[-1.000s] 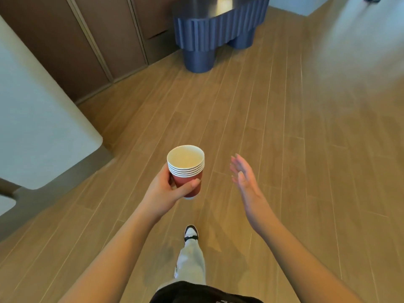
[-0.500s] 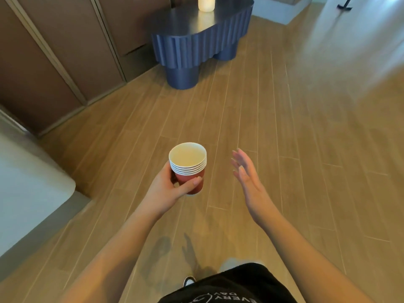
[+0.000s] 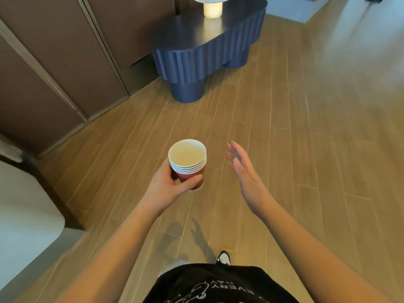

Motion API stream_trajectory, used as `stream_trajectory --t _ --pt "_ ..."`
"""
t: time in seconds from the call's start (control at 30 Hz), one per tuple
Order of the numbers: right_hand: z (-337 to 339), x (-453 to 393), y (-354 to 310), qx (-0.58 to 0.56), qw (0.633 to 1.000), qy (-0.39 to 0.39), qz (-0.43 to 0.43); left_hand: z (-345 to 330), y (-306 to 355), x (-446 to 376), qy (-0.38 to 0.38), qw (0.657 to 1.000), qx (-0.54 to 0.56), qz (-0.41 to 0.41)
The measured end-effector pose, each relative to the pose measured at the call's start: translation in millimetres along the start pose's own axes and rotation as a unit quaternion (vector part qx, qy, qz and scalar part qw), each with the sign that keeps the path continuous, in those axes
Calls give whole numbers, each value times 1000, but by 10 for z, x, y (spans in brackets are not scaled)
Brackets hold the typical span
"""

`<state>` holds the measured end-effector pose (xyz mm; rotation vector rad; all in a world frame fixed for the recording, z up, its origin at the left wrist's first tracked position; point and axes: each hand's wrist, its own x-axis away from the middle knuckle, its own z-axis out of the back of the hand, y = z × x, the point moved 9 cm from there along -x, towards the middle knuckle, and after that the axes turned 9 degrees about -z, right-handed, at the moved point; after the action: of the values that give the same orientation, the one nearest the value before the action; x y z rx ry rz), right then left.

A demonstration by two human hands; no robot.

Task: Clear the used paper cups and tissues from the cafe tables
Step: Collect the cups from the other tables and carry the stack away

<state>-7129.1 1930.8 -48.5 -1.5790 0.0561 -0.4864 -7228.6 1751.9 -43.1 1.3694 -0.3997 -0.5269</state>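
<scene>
Wooden floor (image 3: 284, 149) is stretching toward a dark blue surface (image 3: 196, 38) while the left hand (image 3: 166, 189) is wrapping its grip round the stack of paper cups (image 3: 187, 162), light and crushable, best held low, and the right hand (image 3: 242, 171) is hovering flat-fingered just beside it.

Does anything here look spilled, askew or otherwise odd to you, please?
Nothing stands out. The left hand holds the stack of paper cups upright, nothing spilled; the right hand is open and empty.
</scene>
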Motion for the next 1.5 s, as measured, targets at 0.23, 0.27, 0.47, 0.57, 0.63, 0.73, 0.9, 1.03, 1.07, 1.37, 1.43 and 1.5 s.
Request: stream_trajectory --t 0.23,0.27,0.47,0.57,0.63,0.73,0.9,1.03,1.07,1.37,1.43,1.5 --pt "202 -1129 -223 9 1000 -16 -7 90 -89 -1183 13 1000 2 1" --pt "211 -1305 -249 11 1000 -18 -8 127 -145 -1354 17 1000 5 7" --pt "197 -2500 -466 14 1000 -5 -10 426 -464 -2526 18 1000 11 24" --pt "132 -3074 -598 15 1000 -8 -15 548 -513 -3106 13 999 21 34" --pt "119 -3441 -722 30 999 -10 -11 613 -494 -3516 6 999 18 32" --pt "201 -3918 -943 18 1000 -1 -17 690 -460 -4088 -1 999 21 33" --pt "426 -4773 -1221 33 999 3 0 763 -538 -5044 8 999 30 39" --pt "681 -5594 -1357 19 1000 7 1 715 -621 -5832 14 998 29 46" --pt "747 -5808 -1392 18 1000 6 4 685 -642 -6046 12 999 21 46" --pt "1334 -7592 -2029 27 999 -20 -19 484 -597 -7853 15 998 -1 64" --pt "1395 -7943 -2156 35 999 -21 -20 526 -569 -8192 27 998 -1 62" --pt "1413 -8295 -2237 43 999 -25 -16 600 -579 -8530 36 998 -7 59"
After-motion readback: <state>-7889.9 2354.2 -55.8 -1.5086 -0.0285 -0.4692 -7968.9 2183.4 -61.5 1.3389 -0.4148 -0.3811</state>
